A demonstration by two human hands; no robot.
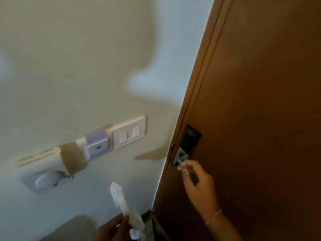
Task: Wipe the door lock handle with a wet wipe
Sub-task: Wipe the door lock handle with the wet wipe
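Brown door bearing lock.

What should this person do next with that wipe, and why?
Probably bring the left hand up and across so the wet wipe meets the door lock handle. The wipe is held low by the wall, apart from the lock, while only the right hand has its fingertips at the handle.

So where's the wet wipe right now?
In the head view, the wet wipe is low and centre-left, held up by the left hand in front of the wall, left of the brown door.
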